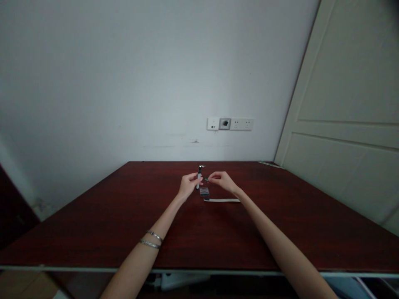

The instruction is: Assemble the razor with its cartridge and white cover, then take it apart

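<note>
My left hand (188, 185) is closed round a slim grey tool with a metal T-shaped head (200, 171), held upright above the dark red table (124, 216). My right hand (222, 180) pinches a tiny dark green piece (206, 180) right beside the tool's shaft. Just below both hands, a small clear box with dark contents (204, 191) rests on the table. A flat white strip (222, 200) lies next to that box, partly under my right wrist. Two thin silver bracelets (151, 241) circle my left forearm.
A white wall stands behind the table, with a row of sockets (230, 123) on it. A pale panelled door (346, 124) closes off the right side. The table's near edge (199, 270) has a light trim, and a white object (179, 281) shows beneath it.
</note>
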### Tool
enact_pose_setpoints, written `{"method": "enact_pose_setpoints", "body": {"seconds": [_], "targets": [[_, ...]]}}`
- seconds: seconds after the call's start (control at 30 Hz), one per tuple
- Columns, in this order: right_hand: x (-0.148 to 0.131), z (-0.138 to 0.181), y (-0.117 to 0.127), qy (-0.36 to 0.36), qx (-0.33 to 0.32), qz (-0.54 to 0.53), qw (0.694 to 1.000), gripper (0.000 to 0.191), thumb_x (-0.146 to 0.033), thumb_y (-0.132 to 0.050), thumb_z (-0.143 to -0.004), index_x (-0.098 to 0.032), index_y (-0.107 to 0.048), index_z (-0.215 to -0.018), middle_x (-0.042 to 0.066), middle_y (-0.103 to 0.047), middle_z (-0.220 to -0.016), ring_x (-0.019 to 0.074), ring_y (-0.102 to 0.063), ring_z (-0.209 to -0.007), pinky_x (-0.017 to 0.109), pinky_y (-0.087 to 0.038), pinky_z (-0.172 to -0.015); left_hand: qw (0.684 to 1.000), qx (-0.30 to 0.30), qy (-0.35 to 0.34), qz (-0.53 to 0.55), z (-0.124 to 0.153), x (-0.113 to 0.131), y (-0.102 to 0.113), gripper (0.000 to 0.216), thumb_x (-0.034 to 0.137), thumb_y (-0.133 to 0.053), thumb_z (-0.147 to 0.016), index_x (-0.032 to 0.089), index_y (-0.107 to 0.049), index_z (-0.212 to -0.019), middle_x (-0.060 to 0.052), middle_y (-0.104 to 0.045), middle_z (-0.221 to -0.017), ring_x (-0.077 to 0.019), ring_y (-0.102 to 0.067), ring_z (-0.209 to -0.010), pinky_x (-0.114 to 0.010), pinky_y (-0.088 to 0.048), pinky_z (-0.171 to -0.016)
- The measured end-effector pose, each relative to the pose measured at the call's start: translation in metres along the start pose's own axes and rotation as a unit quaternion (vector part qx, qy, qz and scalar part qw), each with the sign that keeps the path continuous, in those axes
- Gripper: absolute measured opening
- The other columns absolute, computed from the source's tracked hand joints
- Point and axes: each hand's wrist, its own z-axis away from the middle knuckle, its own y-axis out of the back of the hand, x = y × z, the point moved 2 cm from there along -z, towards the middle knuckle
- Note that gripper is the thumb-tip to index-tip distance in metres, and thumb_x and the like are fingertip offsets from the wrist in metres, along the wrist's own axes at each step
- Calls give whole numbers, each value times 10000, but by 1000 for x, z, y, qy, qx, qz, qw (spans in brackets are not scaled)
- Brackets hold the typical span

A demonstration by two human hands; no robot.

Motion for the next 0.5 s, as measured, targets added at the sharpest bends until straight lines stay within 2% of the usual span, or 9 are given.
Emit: {"method": "enact_pose_setpoints", "body": {"seconds": [0.23,0.5], "targets": [[-17,7,-3,9,0,-19,1000,220,-336,-622,-690,-128,-675,-742,65,-693,-759,182,-626,-733,304,-468,-735,1000,-9,-18,20,2,2,-2,271,275,-720,-606,102,-670,-808,-64,-683,-739,-147,-621,-559,-242,-464,-531],[-29,10,-7,52,27,42,997,227,-334,-589,-750,-142,-696,-810,70,-705,-828,192,-636,-775,299,-472,-742,999,-19,-18,23,4,7,-3,281,271,-710,-605,99,-668,-823,-65,-688,-758,-142,-616,-555,-239,-472,-522]]}}
